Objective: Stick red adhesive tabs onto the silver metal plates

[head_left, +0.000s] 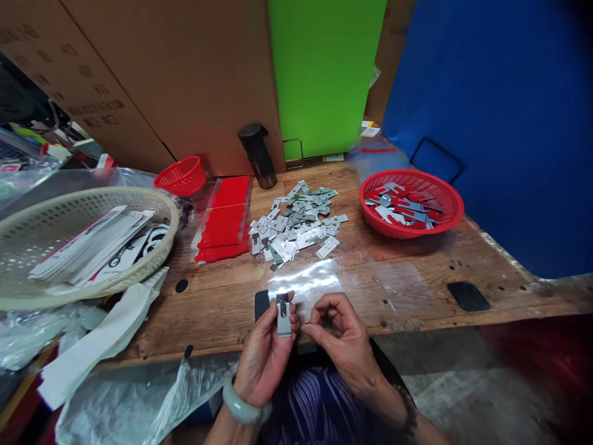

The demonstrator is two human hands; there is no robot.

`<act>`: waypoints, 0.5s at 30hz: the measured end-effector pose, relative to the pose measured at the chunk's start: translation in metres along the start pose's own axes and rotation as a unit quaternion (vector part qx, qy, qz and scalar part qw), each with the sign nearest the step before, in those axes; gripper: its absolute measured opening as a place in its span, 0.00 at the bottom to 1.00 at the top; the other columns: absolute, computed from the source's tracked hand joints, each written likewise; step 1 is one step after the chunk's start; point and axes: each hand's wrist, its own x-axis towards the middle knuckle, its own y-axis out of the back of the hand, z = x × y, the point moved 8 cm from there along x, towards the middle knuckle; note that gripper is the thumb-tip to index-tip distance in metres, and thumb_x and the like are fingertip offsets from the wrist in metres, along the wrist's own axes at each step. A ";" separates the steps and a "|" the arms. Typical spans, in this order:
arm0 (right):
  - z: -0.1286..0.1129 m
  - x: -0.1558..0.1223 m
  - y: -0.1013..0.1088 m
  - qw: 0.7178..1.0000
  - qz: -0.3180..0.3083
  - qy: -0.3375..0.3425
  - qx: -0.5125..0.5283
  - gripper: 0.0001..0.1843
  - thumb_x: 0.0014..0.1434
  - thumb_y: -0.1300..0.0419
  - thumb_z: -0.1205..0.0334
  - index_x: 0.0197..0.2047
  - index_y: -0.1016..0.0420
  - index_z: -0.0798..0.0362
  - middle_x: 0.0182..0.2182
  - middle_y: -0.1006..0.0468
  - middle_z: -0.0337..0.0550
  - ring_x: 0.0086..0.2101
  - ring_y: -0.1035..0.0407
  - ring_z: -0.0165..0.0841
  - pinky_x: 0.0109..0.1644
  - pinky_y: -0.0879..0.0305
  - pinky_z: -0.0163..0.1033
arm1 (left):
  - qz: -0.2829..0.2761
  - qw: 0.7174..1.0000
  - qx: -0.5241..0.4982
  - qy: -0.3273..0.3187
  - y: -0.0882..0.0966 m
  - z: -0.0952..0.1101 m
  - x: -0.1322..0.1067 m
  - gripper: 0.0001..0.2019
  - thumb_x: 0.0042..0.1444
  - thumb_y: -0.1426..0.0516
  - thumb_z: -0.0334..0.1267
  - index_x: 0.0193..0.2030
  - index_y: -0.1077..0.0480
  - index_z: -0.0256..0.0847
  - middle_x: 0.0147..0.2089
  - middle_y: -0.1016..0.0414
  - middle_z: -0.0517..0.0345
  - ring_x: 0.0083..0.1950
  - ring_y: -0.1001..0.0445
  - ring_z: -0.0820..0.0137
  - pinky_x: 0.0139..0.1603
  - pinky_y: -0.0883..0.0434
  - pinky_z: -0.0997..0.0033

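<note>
Low over the table's front edge, my left hand [262,361] grips a flat grey metal plate [284,324] with a slot near its dark upper end. Beside it on the right, my right hand [347,346] is closed in a pinch, thumb against forefinger. A tiny speck of red shows at those fingertips, too small to name. Under and behind the hands lies a clear plastic bag [308,278]. Beyond that, a loose pile of similar metal plates [301,232] covers the middle of the wooden table [217,309].
A red basket [412,232] of metal and red pieces stands at right. Left of the pile lie red strips in clear sleeves [225,219]. A black bottle [259,157], small red basket [180,176] and cream basket [152,262] with printed cards stand behind and left.
</note>
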 end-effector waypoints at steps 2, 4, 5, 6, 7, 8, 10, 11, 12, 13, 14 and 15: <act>-0.006 0.003 -0.003 1.000 -0.018 0.012 0.000 0.04 0.52 0.39 0.66 0.33 0.32 0.52 0.27 0.30 0.35 0.29 0.35 0.27 0.32 0.39 0.30 | -0.003 1.000 -0.008 0.004 0.001 -0.002 0.000 0.12 0.62 0.52 0.31 0.46 0.31 0.29 0.35 0.27 0.51 0.32 0.28 0.75 0.36 0.28 0.75; -0.010 0.005 -0.007 0.999 -0.045 0.022 -0.009 0.03 0.55 0.41 0.64 0.30 0.29 0.53 0.27 0.29 0.36 0.29 0.35 0.27 0.34 0.39 0.31 | -0.004 1.000 -0.013 0.007 0.002 -0.004 0.001 0.12 0.62 0.52 0.31 0.45 0.31 0.28 0.36 0.27 0.50 0.32 0.28 0.74 0.37 0.28 0.74; -0.011 0.005 -0.008 0.998 -0.058 0.018 -0.008 0.06 0.56 0.42 0.62 0.29 0.28 0.53 0.27 0.29 0.37 0.29 0.35 0.27 0.34 0.39 0.31 | -0.003 1.000 -0.014 0.007 0.002 -0.004 0.001 0.12 0.62 0.52 0.31 0.45 0.31 0.28 0.36 0.27 0.50 0.32 0.28 0.74 0.37 0.28 0.74; -0.009 0.006 -0.010 0.998 -0.066 0.008 -0.002 0.08 0.57 0.43 0.61 0.28 0.28 0.54 0.26 0.29 0.36 0.29 0.35 0.27 0.34 0.39 0.31 | 0.001 1.000 -0.013 0.007 0.002 -0.004 0.001 0.12 0.62 0.52 0.31 0.44 0.30 0.28 0.36 0.27 0.50 0.31 0.28 0.75 0.37 0.27 0.74; -0.006 0.006 -0.010 0.997 -0.071 -0.008 0.007 0.09 0.57 0.43 0.60 0.28 0.28 0.54 0.25 0.30 0.36 0.28 0.35 0.27 0.34 0.39 0.31 | 0.005 1.000 -0.010 0.006 0.002 -0.004 0.002 0.12 0.62 0.52 0.31 0.44 0.30 0.28 0.36 0.27 0.50 0.31 0.28 0.75 0.36 0.27 0.75; -0.001 0.007 -0.010 0.997 -0.070 -0.027 0.018 0.10 0.57 0.43 0.59 0.27 0.29 0.54 0.23 0.31 0.35 0.26 0.36 0.26 0.32 0.39 0.31 | 0.010 1.000 -0.007 0.005 0.003 -0.004 0.002 0.12 0.62 0.53 0.30 0.43 0.30 0.28 0.35 0.27 0.50 0.31 0.28 0.75 0.35 0.27 0.75; 0.008 0.008 -0.006 0.996 -0.054 -0.063 0.034 0.10 0.56 0.41 0.57 0.27 0.30 0.54 0.21 0.33 0.33 0.23 0.38 0.25 0.28 0.40 0.30 | 0.019 1.000 0.003 0.002 0.005 -0.003 0.002 0.12 0.62 0.53 0.30 0.43 0.30 0.28 0.33 0.28 0.50 0.30 0.28 0.75 0.34 0.27 0.76; 0.011 0.009 -0.002 0.996 -0.043 -0.073 0.040 0.10 0.54 0.40 0.56 0.27 0.30 0.54 0.20 0.33 0.33 0.22 0.38 0.24 0.28 0.41 0.30 | 0.023 1.000 0.009 0.000 0.006 -0.001 0.002 0.12 0.62 0.53 0.30 0.43 0.30 0.28 0.32 0.28 0.51 0.29 0.28 0.75 0.33 0.27 0.76; 0.013 0.009 0.001 0.995 -0.033 -0.080 0.046 0.11 0.52 0.38 0.56 0.27 0.31 0.54 0.20 0.33 0.33 0.22 0.38 0.25 0.28 0.40 0.30 | 0.026 1.000 0.016 -0.003 0.007 0.000 0.002 0.12 0.62 0.54 0.30 0.43 0.30 0.28 0.32 0.28 0.51 0.29 0.28 0.75 0.32 0.27 0.75; 0.014 0.008 0.006 0.995 -0.024 -0.085 0.051 0.11 0.51 0.37 0.56 0.27 0.31 0.54 0.20 0.32 0.33 0.23 0.36 0.25 0.29 0.39 0.31 | 0.030 0.999 0.023 -0.008 0.009 0.001 0.002 0.12 0.62 0.54 0.30 0.43 0.30 0.29 0.32 0.28 0.51 0.29 0.28 0.75 0.32 0.27 0.75; 0.015 0.007 0.010 0.994 -0.017 -0.091 0.058 0.11 0.49 0.36 0.56 0.27 0.31 0.54 0.21 0.30 0.34 0.24 0.35 0.26 0.30 0.37 0.31 | 0.031 0.999 0.029 -0.010 0.010 0.003 0.002 0.13 0.62 0.54 0.29 0.43 0.30 0.29 0.32 0.28 0.51 0.29 0.28 0.74 0.31 0.27 0.75; 0.015 0.005 0.014 0.993 -0.013 -0.099 0.063 0.12 0.48 0.35 0.56 0.27 0.32 0.54 0.22 0.29 0.35 0.25 0.33 0.27 0.31 0.36 0.32 | 0.031 0.999 0.033 -0.013 0.011 0.004 0.002 0.13 0.62 0.54 0.29 0.43 0.30 0.30 0.32 0.28 0.51 0.29 0.28 0.74 0.31 0.27 0.74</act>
